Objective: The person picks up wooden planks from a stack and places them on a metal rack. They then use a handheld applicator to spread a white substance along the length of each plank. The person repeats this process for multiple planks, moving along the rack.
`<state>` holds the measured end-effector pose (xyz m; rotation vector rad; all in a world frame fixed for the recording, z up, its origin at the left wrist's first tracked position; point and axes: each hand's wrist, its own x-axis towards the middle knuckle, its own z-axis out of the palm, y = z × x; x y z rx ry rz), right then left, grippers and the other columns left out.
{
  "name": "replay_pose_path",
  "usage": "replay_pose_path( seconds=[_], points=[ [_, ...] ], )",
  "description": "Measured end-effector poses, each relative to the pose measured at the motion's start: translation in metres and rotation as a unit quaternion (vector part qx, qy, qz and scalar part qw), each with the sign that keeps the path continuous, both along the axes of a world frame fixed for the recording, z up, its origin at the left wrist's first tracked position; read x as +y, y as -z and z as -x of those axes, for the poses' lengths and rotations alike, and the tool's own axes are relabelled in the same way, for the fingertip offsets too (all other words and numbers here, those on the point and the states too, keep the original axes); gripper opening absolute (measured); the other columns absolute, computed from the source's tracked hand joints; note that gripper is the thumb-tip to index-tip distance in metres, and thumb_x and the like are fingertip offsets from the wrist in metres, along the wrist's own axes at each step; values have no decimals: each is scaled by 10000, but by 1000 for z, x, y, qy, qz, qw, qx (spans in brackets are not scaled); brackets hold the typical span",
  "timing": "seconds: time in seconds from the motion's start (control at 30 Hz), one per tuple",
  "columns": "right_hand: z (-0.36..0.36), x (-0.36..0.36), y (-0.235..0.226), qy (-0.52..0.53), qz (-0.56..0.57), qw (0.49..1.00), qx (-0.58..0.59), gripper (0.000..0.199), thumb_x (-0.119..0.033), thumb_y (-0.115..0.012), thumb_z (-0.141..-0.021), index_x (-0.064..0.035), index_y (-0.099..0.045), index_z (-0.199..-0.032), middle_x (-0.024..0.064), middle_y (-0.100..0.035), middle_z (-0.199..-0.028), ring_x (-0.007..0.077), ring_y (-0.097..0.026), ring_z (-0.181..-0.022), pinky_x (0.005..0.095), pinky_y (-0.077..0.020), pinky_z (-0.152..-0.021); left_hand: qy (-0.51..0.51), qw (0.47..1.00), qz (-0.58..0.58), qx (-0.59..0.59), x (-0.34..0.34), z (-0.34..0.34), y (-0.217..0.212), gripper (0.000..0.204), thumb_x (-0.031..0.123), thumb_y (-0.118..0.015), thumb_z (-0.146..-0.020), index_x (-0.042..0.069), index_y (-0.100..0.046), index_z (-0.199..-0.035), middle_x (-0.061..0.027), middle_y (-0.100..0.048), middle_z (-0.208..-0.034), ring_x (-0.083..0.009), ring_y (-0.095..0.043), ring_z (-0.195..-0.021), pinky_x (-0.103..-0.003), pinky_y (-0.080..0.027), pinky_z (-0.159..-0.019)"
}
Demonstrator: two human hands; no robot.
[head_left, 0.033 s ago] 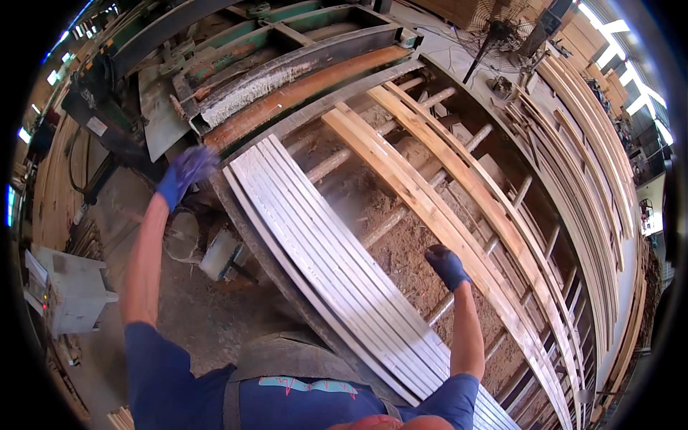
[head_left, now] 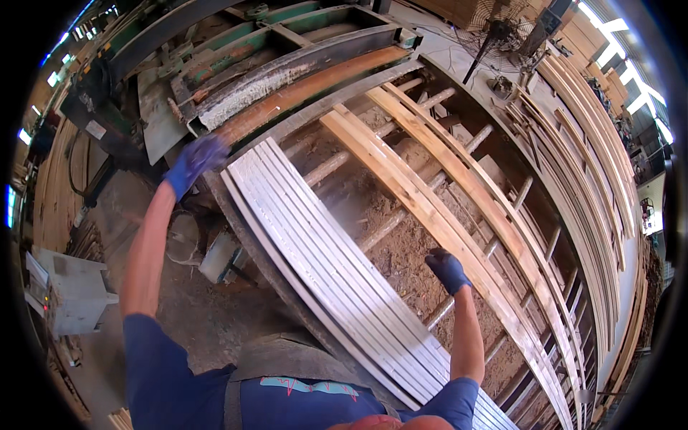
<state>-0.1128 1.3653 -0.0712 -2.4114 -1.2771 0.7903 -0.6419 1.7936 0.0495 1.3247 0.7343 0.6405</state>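
My left hand (head_left: 195, 166), in a blue-purple glove, is near the far left end of a row of whitish boards (head_left: 322, 265). Motion smears its fingers, so I cannot tell whether it touches the boards or the metal edge there. My right hand (head_left: 448, 271), in a dark blue glove, is closed in a fist above the roller frame, with nothing seen in it. It hovers between the whitish boards and a bare wooden plank (head_left: 412, 190). The whitish boards lie side by side, running from far left to near right.
Metal rollers (head_left: 380, 229) cross the frame above wood chips and sawdust. More wooden planks (head_left: 459, 168) lie across them. A rusty, green-framed machine (head_left: 301, 86) stands at the far end. Long timber stacks (head_left: 573, 165) lie at right, and a grey box (head_left: 72, 290) stands at left.
My left hand has shifted slightly to the right, toward the ends of the whitish boards. My right hand stays almost where it was, still closed.
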Motion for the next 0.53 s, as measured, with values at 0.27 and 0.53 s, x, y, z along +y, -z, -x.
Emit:
replay_pose_path(
  seconds=[0.27, 0.53],
  points=[
    [9, 11, -7, 83, 11, 996, -8, 367, -351, -607, -851, -65, -690, -1065, 186, -698, -966, 337, -663, -956, 403, -506, -866, 57, 814, -477, 325, 139, -280, 83, 561, 483, -478, -942, 9, -577, -1226, -235, -582, -1250, -370, -546, -1172, -389, -420, -1010],
    [6, 22, 3, 123, 7, 989, -80, 302, -319, -612, -881, -93, -715, -1052, 160, -701, -993, 291, -677, -954, 397, -516, -861, 14, 859, -387, 335, 175, -356, 166, 721, 654, -524, -844, 38, -614, -1207, -270, -628, -1132, -414, -580, -1117, -424, -446, -977]
  ],
)
